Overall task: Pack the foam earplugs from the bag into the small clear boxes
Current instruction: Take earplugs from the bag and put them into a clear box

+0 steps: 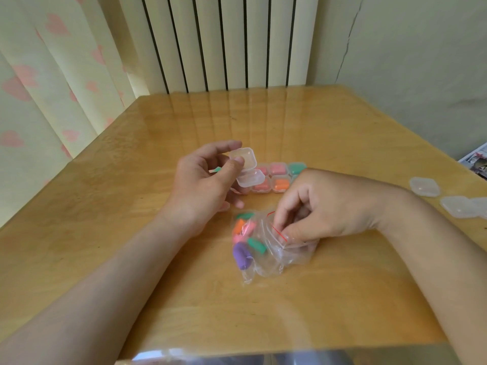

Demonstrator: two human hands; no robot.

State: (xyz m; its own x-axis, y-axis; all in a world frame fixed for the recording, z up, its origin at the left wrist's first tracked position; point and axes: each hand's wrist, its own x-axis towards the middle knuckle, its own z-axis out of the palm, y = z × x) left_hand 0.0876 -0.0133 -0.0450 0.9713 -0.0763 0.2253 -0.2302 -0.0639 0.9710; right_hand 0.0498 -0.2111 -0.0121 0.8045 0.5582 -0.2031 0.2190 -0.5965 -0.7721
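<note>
Table (329,122): glossy honey-coloured wood grain under a clear, shiny sheet.
Bag (271,262): thin, crinkled clear plastic with a red zip line at the mouth. It lies on the table near centre, just below both hands.
Earplugs (241,255): matte foam, stubby rounded cylinders in purple, green, orange and pink, bunched in the bag's left end.
Open box (250,177): small, hard clear plastic, square with rounded corners, hinged lid tilted up behind the base.
Left hand (200,185): fingers curled, thumb and fingertips gripping the open box, held above the table.
Right hand (324,206): fingers bent close, a narrow pinch, with thumb and fingertips on the bag at its mouth. Cannot tell whether a plug sits between them, because the plastic wrinkles hide it.
Filled boxes (279,177): same clear type, closed, in two touching rows just behind the open box. They show pink, orange and green contents.
Spare boxes (424,187): clear, same shape, near the right table edge, well apart from the rest.
</note>
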